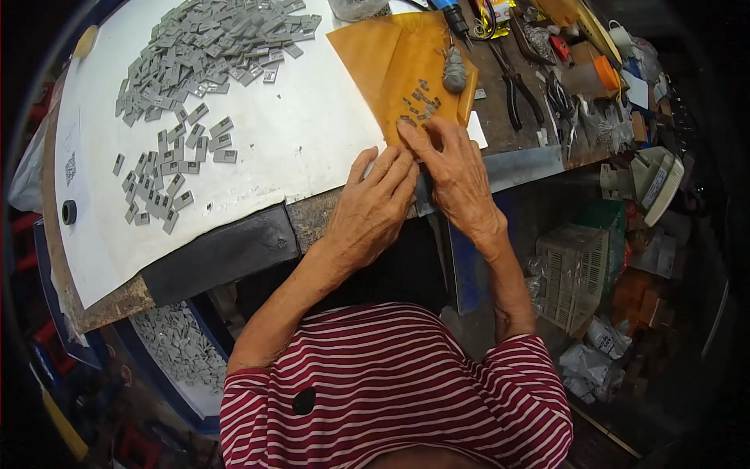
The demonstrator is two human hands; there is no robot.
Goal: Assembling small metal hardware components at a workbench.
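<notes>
My left hand (373,199) is at the table's near edge, its fingers bent together and their tips close to my right hand. Whatever it grips is hidden beneath the fingers. My right hand (459,176) lies over the near corner of an amber plastic sheet (363,47), fingers curled and one digit pointing at the small dark metal pieces (423,100) scattered there. Its fingertips are partly hidden, so anything held is not visible. To the left, small grey rectangular parts with dark slots (168,168) lie loose on white paper (258,156).
A large heap of grey parts (203,55) covers the far left. Right of the sheet are black-handled pliers (516,98), a blue-and-black tool (453,16) and a grey lump (454,70). A blue bin (211,313) of grey parts stands below left; a plastic crate (573,266) sits at right.
</notes>
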